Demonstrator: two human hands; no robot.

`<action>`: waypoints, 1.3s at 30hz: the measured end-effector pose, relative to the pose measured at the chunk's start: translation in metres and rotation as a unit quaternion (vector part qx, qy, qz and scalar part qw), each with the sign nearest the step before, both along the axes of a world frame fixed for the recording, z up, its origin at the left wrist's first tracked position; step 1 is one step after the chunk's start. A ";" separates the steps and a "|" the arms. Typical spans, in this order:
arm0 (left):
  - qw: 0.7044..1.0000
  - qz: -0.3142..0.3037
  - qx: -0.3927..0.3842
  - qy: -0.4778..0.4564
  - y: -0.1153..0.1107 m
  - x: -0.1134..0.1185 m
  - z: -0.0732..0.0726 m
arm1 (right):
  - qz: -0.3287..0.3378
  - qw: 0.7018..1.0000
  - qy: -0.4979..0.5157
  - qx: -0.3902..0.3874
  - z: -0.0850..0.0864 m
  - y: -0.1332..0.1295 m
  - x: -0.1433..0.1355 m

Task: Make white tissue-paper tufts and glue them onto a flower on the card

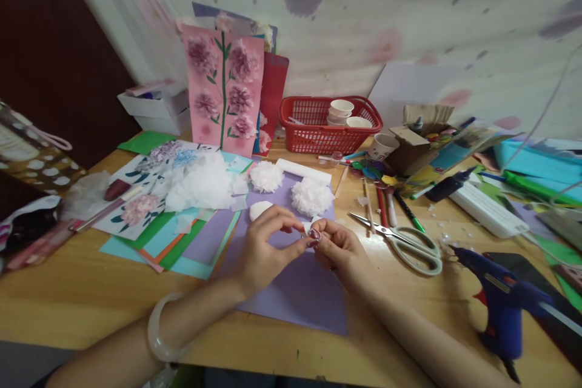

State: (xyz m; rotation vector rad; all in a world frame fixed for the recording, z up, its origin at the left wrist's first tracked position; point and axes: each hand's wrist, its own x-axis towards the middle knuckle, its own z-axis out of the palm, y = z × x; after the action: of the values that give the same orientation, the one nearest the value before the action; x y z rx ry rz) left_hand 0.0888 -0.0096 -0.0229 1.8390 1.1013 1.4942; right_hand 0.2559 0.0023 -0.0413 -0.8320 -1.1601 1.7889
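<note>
Forearms (211, 309) up front, both hands (262, 248) pinching wht paper pc (307, 227).

Smooth, pale, rounded bangle (154, 328) round left wrist (193, 315); glossy dark-red nail polish (314, 234)

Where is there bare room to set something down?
Bare table shows front-left, between coloured sheets and left forearm; a small patch lies between scissors, glue gun and right forearm. Crowded: beyond the left hand, among white pompoms; around the cardboard box.
</note>
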 end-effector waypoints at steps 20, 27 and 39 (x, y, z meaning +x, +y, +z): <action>0.978 -0.090 -0.156 -0.109 0.005 -0.003 0.000 | -0.016 1.000 -0.020 0.017 0.005 0.000 0.003; 0.994 -0.081 -0.063 0.036 0.001 -0.008 0.009 | 0.013 0.999 -0.046 0.019 0.010 -0.005 0.003; 0.995 -0.074 -0.042 0.058 0.002 -0.010 0.010 | 0.050 0.996 -0.067 0.018 0.017 0.000 0.007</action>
State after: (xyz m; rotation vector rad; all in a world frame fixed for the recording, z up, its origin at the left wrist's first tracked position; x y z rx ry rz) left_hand 0.0788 -0.0080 -0.0128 1.9242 1.0394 1.2531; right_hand 0.2630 0.0025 -0.0242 -0.8970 -1.3373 1.8113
